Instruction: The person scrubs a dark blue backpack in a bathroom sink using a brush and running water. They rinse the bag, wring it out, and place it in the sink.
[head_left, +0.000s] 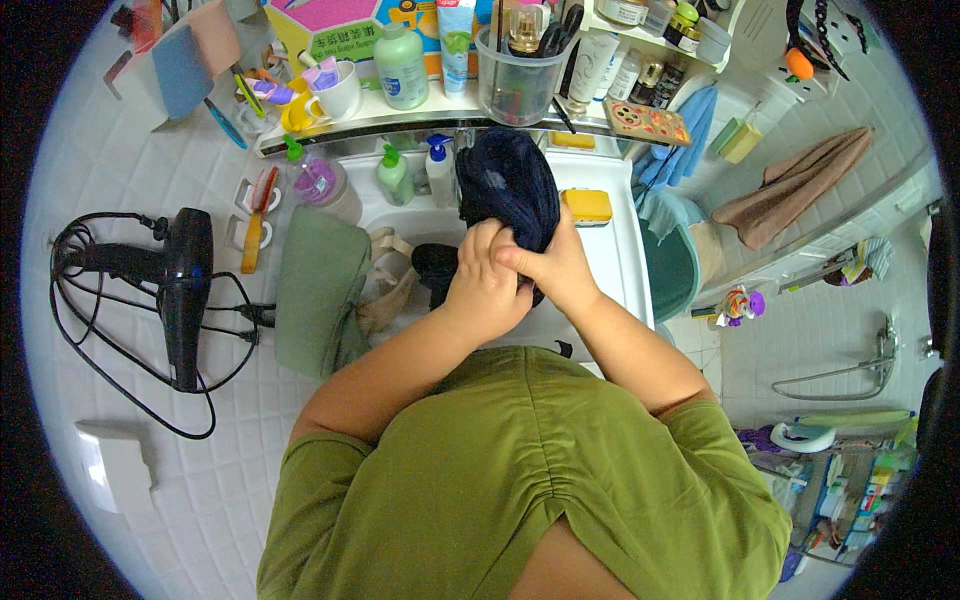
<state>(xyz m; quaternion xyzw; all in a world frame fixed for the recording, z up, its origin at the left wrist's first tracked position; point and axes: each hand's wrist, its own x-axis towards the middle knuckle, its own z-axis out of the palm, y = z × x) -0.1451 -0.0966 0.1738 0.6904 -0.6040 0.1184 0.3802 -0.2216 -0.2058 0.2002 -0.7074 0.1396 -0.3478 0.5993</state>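
Both my hands are closed on a dark navy knitted garment (510, 185), bunched up over the white washbasin (608, 270). My left hand (485, 275) wraps its lower part with the fingers curled. From the other side, my right hand (558, 268) grips it, its thumb lying across near the left fingers. The garment's upper end rises toward the back of the basin and covers what is behind it. Beside my left hand, a black cloth (435, 268) and a beige cloth with straps (392, 285) lie in the basin.
A green towel (320, 285) hangs over the basin's left side. Pump bottles (395, 178) and a yellow soap bar (586, 207) stand around the rim. A crowded shelf (440, 112) runs behind. A hair dryer (185, 300) hangs left; a teal bucket (668, 265) stands right.
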